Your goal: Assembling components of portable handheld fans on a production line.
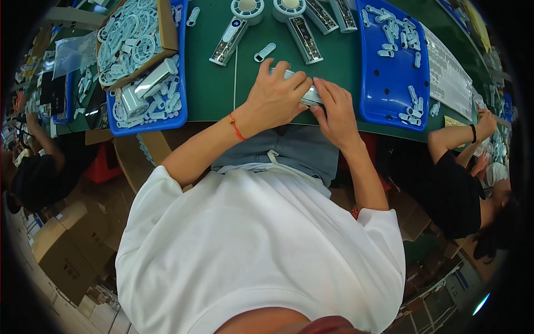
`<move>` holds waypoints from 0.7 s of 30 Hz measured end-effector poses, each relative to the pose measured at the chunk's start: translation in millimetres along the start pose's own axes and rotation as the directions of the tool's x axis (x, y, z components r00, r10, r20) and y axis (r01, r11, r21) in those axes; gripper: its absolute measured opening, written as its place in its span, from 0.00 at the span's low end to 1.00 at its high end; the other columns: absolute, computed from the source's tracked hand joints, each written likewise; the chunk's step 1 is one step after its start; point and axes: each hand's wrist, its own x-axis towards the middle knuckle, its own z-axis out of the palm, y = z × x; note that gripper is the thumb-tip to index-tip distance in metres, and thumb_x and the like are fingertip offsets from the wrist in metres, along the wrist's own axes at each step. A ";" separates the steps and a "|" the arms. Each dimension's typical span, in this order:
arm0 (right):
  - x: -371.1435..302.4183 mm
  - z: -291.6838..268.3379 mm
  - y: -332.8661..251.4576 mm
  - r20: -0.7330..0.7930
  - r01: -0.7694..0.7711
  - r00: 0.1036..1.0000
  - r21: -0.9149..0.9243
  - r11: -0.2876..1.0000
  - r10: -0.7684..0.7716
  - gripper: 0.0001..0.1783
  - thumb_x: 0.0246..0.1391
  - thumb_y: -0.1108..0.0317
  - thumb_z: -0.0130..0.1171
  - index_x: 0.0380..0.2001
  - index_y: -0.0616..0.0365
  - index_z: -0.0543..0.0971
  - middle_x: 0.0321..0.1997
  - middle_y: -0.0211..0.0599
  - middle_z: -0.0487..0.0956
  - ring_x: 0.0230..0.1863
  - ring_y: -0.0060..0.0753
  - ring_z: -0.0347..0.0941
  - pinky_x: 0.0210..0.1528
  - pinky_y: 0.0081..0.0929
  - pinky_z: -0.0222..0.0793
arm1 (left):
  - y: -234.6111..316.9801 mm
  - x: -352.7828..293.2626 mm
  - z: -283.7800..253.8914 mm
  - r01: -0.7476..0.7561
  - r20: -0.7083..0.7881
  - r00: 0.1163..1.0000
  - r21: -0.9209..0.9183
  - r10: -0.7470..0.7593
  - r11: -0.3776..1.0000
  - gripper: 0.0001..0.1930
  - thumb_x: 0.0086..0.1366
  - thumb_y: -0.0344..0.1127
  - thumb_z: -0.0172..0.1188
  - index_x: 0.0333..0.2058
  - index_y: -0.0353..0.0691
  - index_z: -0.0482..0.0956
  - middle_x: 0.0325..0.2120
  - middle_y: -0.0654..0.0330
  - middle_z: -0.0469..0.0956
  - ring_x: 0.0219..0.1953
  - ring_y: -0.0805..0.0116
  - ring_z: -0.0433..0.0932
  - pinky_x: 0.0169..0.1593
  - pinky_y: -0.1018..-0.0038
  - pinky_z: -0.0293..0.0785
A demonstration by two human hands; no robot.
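Over the table's front edge, my left hand (278, 94) wraps across a shiny pale fan casing (312, 98). My right hand (337, 111) pinches its right end between thumb and fingers. Most of the casing is hidden under my hands. Just beyond lies a loose pale-blue oval cover (265, 52). Farther back rest two handheld fans with round heads: the left fan (229, 39) has a pale cover on part of its handle, while circuitry shows along the handle of the right fan (304, 40).
A blue tray (181, 114) at left holds pale parts and an open cardboard box (169, 25) full of rings. At right, another blue tray (384, 92) carries small covers beside a white sheet (445, 69). Co-workers sit on both sides of me.
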 end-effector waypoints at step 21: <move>-11.6 16.9 13.0 -0.097 0.041 0.994 -0.050 0.998 -0.046 0.21 0.49 0.67 0.57 0.47 0.62 0.71 0.48 0.42 0.73 0.47 0.43 0.69 0.49 0.35 0.61 | -2.3 -1.1 11.5 -0.060 -0.047 0.997 0.088 0.064 0.994 0.22 0.42 0.49 0.64 0.33 0.41 0.76 0.29 0.65 0.72 0.35 0.61 0.70 0.39 0.62 0.66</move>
